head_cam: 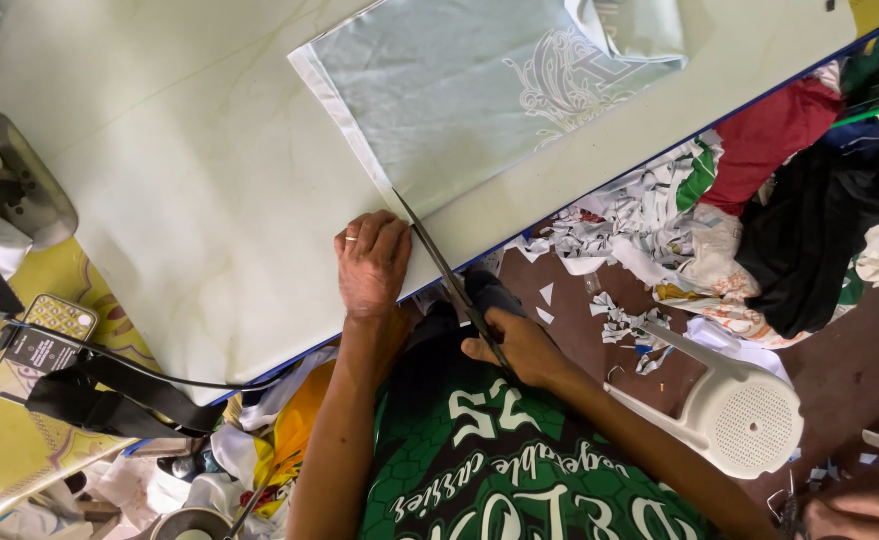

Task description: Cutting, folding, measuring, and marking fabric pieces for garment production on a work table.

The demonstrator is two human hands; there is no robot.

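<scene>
Nearest the camera we noted the person's green patterned shirt (519, 470) filling the bottom of the view. Just beyond it the right hand (514, 345) was closed around the handles of a pair of scissors (449, 280), fingers wrapped tight on them. The blades ran up and to the left, tip meeting the lower corner of a pale green cloth (449, 95); we could not tell whether the blades were parted.

Beside the scissors the left hand (371, 262) lay flat, palm down, fingers together on the cutting table (189, 200), a ring on one finger. It gripped nothing, only pressed on the tabletop just left of the blades and the cloth's corner.

The cloth lay spread on the table's far half, with a white ornamental print (564, 85) toward its upper right and a white border strip along its left edge.

To the right, off the table, we recorded a white plastic stool (734, 405) tipped on the floor, cloth scraps (639, 225) along the table edge, and a heap of red and black fabric (799, 190) further out. At the left lay a phone (44, 340) with a black cable.
</scene>
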